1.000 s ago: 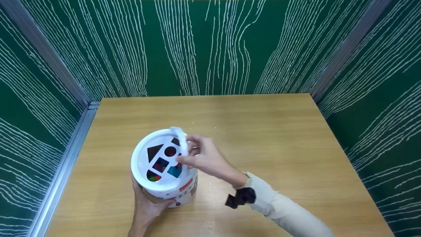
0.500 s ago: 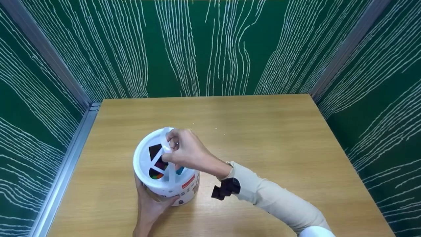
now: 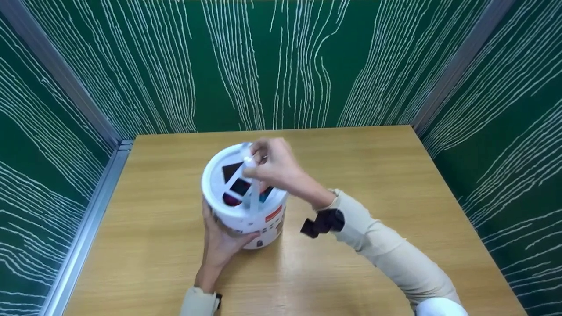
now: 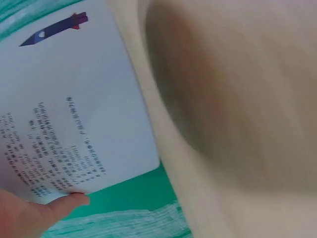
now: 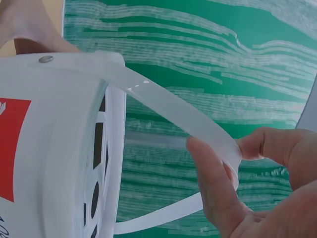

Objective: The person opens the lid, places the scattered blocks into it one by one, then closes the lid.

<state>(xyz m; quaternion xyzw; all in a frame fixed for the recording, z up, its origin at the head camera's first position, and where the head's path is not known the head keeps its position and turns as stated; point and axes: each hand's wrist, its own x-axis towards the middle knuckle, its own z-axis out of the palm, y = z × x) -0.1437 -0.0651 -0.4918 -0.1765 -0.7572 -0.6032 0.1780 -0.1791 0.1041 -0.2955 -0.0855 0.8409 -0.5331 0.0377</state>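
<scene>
A white shape-sorter bucket (image 3: 246,228) stands upright over the table, its lid (image 3: 215,188) pierced with shaped holes through which coloured pieces show. Whether its base touches the wood, I cannot tell. My left hand (image 3: 221,239) holds the bucket's near left side, thumb across the front; its other fingers are mostly hidden. In the left wrist view, my left thumb (image 4: 64,206) lies against the printed side. My right hand (image 3: 279,164) pinches the top of the white strap handle (image 5: 163,101), raised in an arch above the lid, between thumb and fingers.
The wooden table (image 3: 373,184) extends around the bucket, mostly to its right. Green walls (image 3: 307,66) with white wavy lines enclose the back and sides. A metal rail (image 3: 79,228) runs along the left edge.
My right hand has moved from the lid's right side onto the strap handle and gripped it. The bucket has shifted away and to the right, with both hands on it.
</scene>
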